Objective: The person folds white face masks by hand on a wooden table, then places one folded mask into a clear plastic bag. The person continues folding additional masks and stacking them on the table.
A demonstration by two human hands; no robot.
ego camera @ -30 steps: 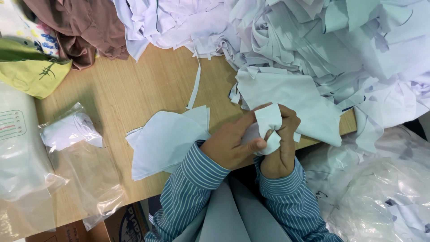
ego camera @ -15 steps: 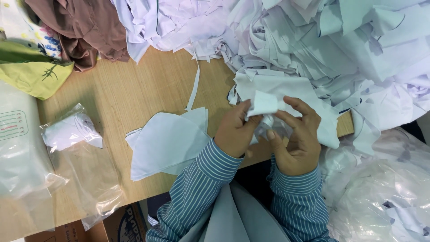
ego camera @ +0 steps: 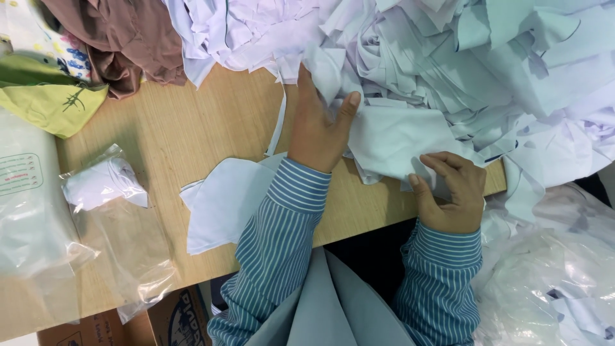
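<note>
On the table point(ego camera: 192, 128), near its far edge, your left hand point(ego camera: 317, 125) lies with the palm down at the border of the big heap of white cloth pieces point(ego camera: 461, 57). Its fingers are stretched almost flat, with the thumb spread to the side, and the fingertips press on the nearest white scraps of the heap; the hand closes around nothing. Your right hand point(ego camera: 451, 192) is at the near edge of the table, half open with the fingers bent. The fingers rest on the large flat white cloth piece point(ego camera: 397, 138) that spreads out from the heap between both hands. I cannot tell if the thumb and fingers pinch the edge of this piece or only touch it.

Under your left sleeve point(ego camera: 282, 224) lie folded white cloth pieces point(ego camera: 221, 202), flat on the wood and partly covered by the forearm. A thin white strip point(ego camera: 279, 118) runs from the heap down toward these pieces, just beside your left hand.

At the left side of the table lies a clear plastic bag point(ego camera: 122, 224) with a small bundle of white cloth point(ego camera: 99, 182) inside its upper end. Beside it, further to the left, is a larger plastic package point(ego camera: 29, 211). At the far left corner you see brown fabric point(ego camera: 122, 38) and a yellow-green fabric point(ego camera: 48, 106). At the right, below the table edge, are more clear plastic bags with white pieces point(ego camera: 557, 282).
</note>
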